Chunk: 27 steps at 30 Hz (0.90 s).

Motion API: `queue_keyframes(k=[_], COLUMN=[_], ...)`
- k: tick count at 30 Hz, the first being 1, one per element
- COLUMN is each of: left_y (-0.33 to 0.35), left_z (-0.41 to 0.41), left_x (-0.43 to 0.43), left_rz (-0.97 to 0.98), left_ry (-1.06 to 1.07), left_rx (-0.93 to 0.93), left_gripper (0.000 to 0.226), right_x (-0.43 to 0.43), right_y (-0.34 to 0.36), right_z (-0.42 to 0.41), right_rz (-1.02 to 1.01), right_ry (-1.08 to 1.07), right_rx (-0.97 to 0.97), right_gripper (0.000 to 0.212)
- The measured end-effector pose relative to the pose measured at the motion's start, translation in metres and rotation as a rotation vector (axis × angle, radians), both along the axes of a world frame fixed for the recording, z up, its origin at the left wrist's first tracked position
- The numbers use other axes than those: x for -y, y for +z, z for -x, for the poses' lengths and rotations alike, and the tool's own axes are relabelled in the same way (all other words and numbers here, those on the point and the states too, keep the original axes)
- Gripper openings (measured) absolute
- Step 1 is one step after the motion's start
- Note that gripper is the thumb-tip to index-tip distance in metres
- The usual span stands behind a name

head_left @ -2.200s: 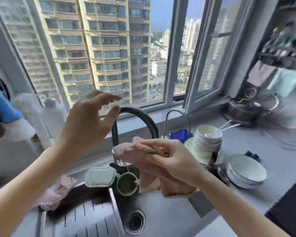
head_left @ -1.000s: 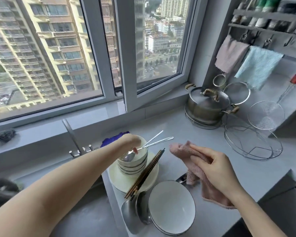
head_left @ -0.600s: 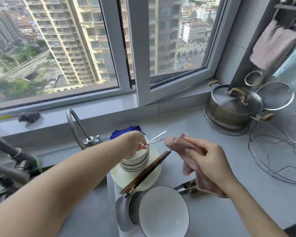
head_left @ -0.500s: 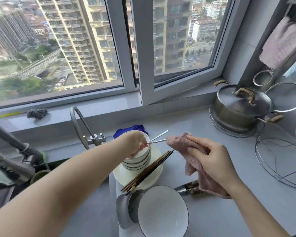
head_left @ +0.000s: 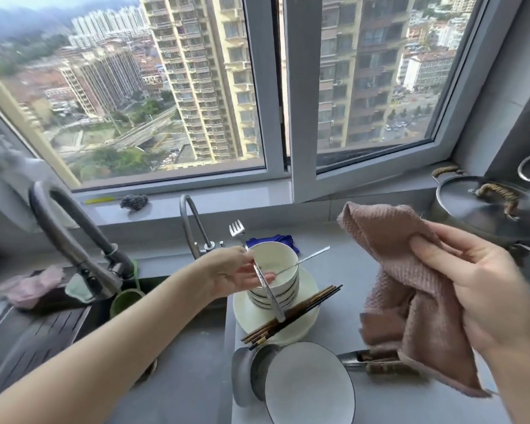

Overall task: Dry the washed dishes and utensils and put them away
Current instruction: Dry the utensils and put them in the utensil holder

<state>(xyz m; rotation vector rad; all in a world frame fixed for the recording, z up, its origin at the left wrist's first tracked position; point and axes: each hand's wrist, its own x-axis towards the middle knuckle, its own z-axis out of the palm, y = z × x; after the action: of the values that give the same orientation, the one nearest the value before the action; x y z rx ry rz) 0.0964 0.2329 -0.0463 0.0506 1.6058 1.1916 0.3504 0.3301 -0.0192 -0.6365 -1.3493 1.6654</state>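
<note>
My left hand (head_left: 233,272) holds a metal fork (head_left: 237,231) by its handle, tines up, in front of a stack of white bowls (head_left: 276,281). A second thin utensil (head_left: 306,260) rests in the top bowl. The bowls stand on a white plate (head_left: 306,324) with several dark chopsticks (head_left: 291,313) lying across it. My right hand (head_left: 478,289) grips a pink waffle dishcloth (head_left: 398,280), raised to the right of the bowls. A larger white bowl (head_left: 308,390) leans on its side at the front.
A sink (head_left: 37,341) with two faucets (head_left: 74,237) lies to the left, a green cup (head_left: 124,301) at its edge. A lidded steel pot (head_left: 487,206) stands at the right. A blue cloth (head_left: 273,240) lies behind the bowls. The window sill runs along the back.
My left hand has lifted the fork out of the top bowl and turned it upright. My right hand has raised the pink cloth higher and to the right.
</note>
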Motion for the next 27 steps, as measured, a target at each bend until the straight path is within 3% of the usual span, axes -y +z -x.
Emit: queue_keyframes(k=[3, 6, 11, 15, 19, 22, 25, 27], left_y=[0.006, 0.007, 0.012, 0.010, 0.000, -0.007, -0.009, -0.009], left_z=[0.001, 0.002, 0.003, 0.014, 0.035, 0.056, 0.086, 0.106], left_x=[0.025, 0.041, 0.062, 0.087, 0.119, 0.141, 0.161, 0.176], left_rz=[-0.064, -0.050, -0.081, -0.128, -0.148, -0.141, -0.167, -0.191], left_ry=[-0.102, -0.195, -0.175, -0.203, -0.315, -0.448, -0.515, -0.565], left_rx=[-0.144, -0.379, -0.718, -0.774, -0.830, -0.920, -0.961, -0.993], left_gripper=[0.014, 0.016, 0.020, 0.024, 0.026, 0.028, 0.028, 0.026], right_x=[-0.003, 0.007, 0.029, 0.056, 0.074, 0.098, 0.121, 0.134], right_y=[-0.012, -0.026, -0.045, -0.071, -0.078, -0.073, -0.066, -0.066], right_z=[0.043, 0.096, 0.157, 0.184, 0.199, 0.211, 0.236, 0.257], right_rz=[-0.012, -0.119, -0.531, -0.922, -1.262, -1.173, -0.857, -0.655], right_ry=[0.057, 0.049, 0.067, 0.135, 0.038, 0.068, 0.129, 0.168], right_rx=[0.045, 0.160, 0.314, 0.536, 0.620, 0.714, 0.899, 0.888], right_gripper=[0.020, 0.025, 0.032, 0.051, 0.039, 0.044, 0.049, 0.051])
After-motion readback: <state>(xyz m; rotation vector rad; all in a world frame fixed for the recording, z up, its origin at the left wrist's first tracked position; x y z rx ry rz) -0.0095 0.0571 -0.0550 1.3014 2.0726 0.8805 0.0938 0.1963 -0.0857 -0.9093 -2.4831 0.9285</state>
